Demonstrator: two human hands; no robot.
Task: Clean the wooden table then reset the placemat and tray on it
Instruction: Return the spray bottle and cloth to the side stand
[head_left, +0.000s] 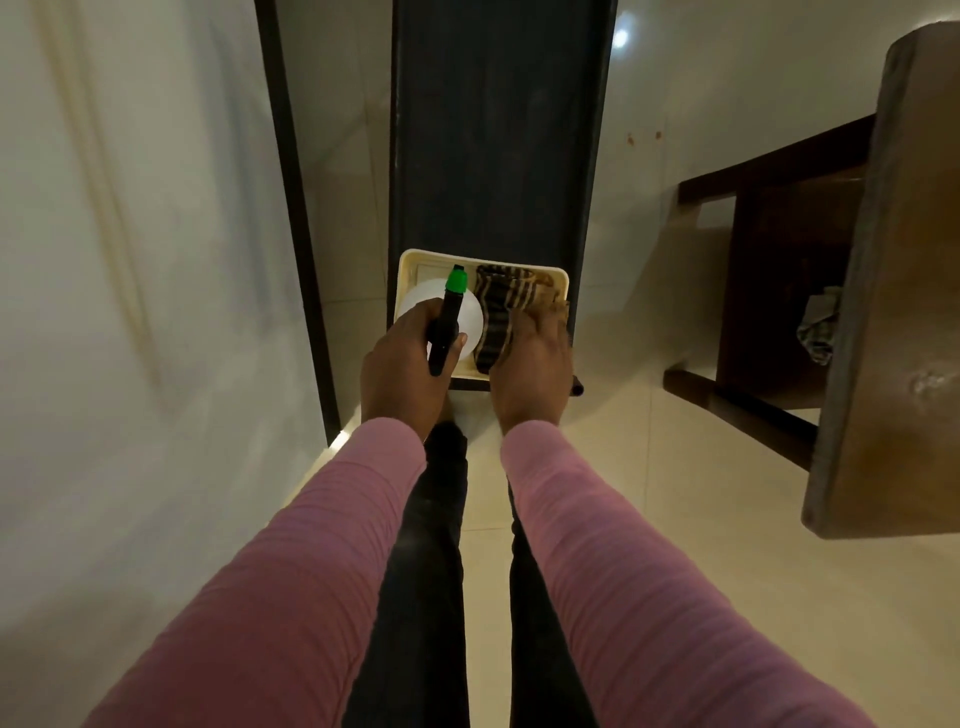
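A cream tray (415, 262) rests on the near end of a long dark bench (493, 130). In it stands a white spray bottle (470, 317) with a black trigger head and green nozzle. My left hand (405, 369) grips the sprayer's black handle. Beside the bottle lies a striped brown cloth (501, 306). My right hand (530, 369) presses down on the cloth's near end, fingers curled over it. The wooden table (893, 291) stands to the right, seen edge-on. No placemat is visible.
A dark wooden frame (753, 291) sits under the table, with a crumpled checked cloth (818, 327) on it. A pale wall and a dark vertical strip (296, 223) lie to the left. Cream floor tiles (675, 493) lie below me.
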